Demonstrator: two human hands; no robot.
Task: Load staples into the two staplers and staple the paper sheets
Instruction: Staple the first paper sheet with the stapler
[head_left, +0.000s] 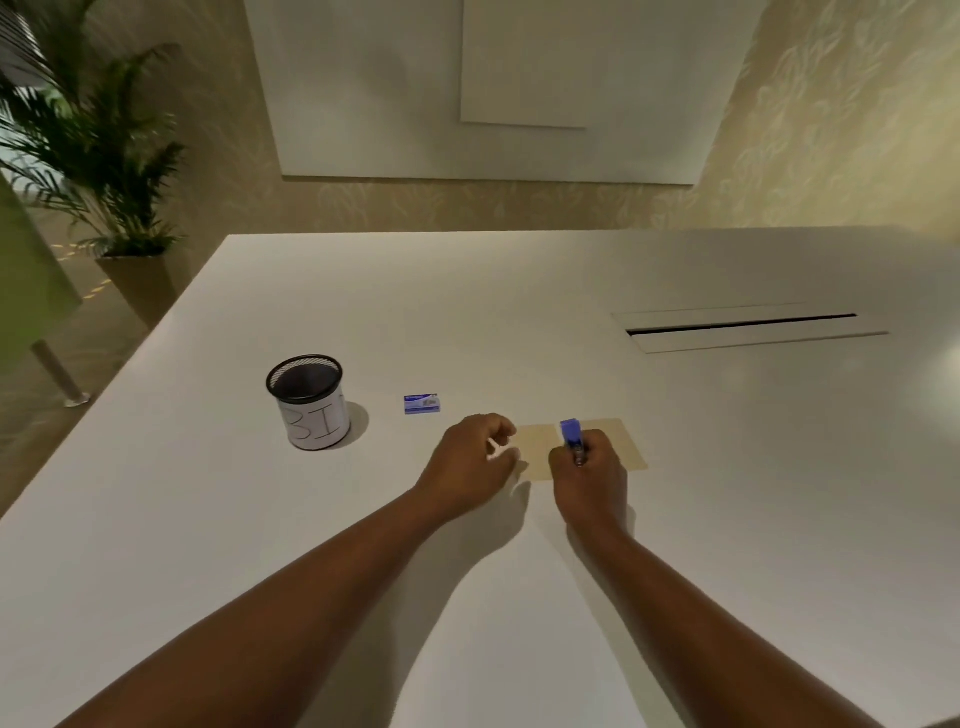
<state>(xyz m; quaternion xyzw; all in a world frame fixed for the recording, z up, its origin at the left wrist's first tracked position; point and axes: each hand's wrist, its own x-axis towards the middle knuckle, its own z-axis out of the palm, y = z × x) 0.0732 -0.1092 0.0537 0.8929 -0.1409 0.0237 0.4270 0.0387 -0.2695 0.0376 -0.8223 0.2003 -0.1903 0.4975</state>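
A small blue stapler (572, 439) stands on end in my right hand (589, 480), which is closed around its lower part, over a beige paper sheet (626, 446) lying flat on the white table (519, 322). My left hand (470, 460) rests on the table at the sheet's left edge, fingers curled; whether it pinches anything is unclear. A blue staple box (422, 404) lies closed to the left, beyond the left hand. Only one stapler is in sight.
A black mesh cup (307, 402) wrapped in white paper with handwritten letters stands at the left of the table. A cable slot (743, 325) is set into the tabletop at the far right. A potted plant (98, 156) stands on the floor beyond the left edge.
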